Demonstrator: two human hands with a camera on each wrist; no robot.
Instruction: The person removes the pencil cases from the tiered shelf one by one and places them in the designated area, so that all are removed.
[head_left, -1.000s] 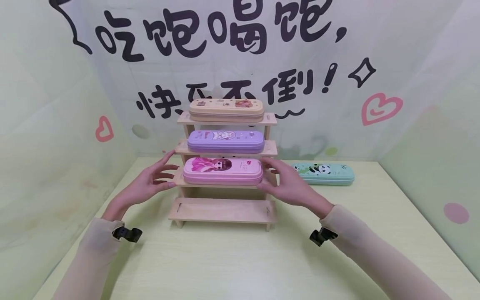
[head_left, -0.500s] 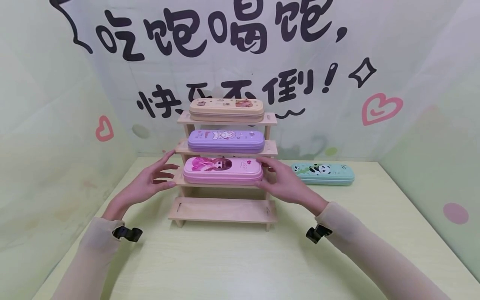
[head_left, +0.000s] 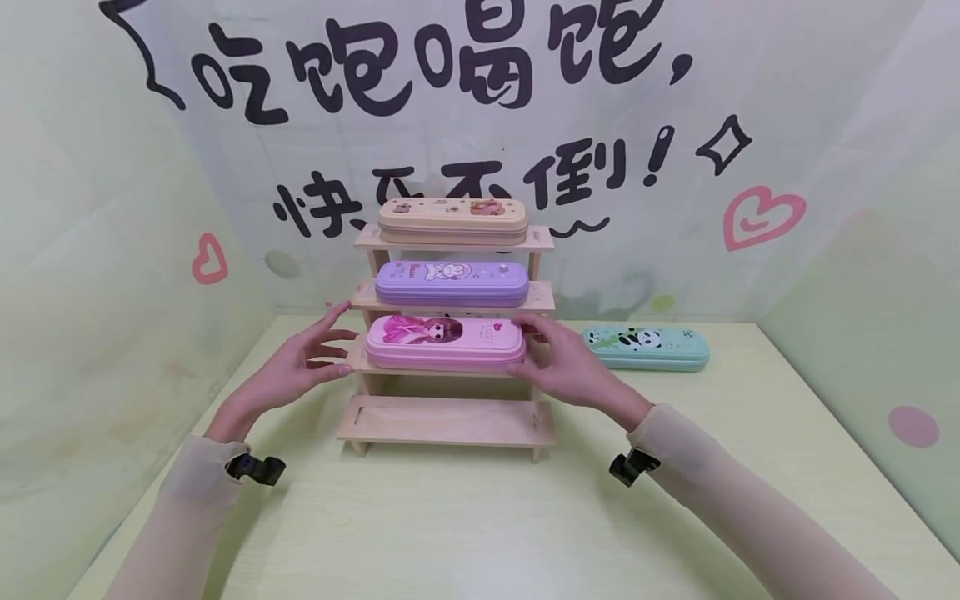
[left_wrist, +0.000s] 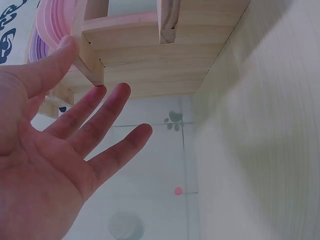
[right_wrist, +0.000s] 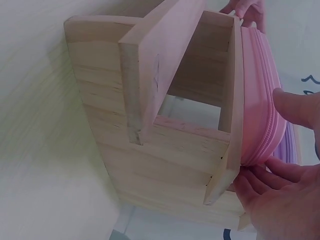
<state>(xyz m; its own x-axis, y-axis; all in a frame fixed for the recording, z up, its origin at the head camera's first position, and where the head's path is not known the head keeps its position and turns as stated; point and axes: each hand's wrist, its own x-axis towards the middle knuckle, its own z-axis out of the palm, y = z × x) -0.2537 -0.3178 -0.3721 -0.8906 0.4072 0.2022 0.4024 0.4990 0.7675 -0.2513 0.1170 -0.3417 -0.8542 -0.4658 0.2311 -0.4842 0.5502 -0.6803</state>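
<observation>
Alignment seems the step: my right grip [head_left: 573,367] pinches the pink case [head_left: 444,343], second tier up on the rack [head_left: 446,422]; my left hand [head_left: 288,367] is spread wide alongside. Next calls for gentle squaring.

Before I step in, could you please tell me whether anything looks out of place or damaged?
Only the teal case stands out: it lies on the table beside the wooden stand, while the pink case, purple case and cream case sit on it. No damage shows.
</observation>
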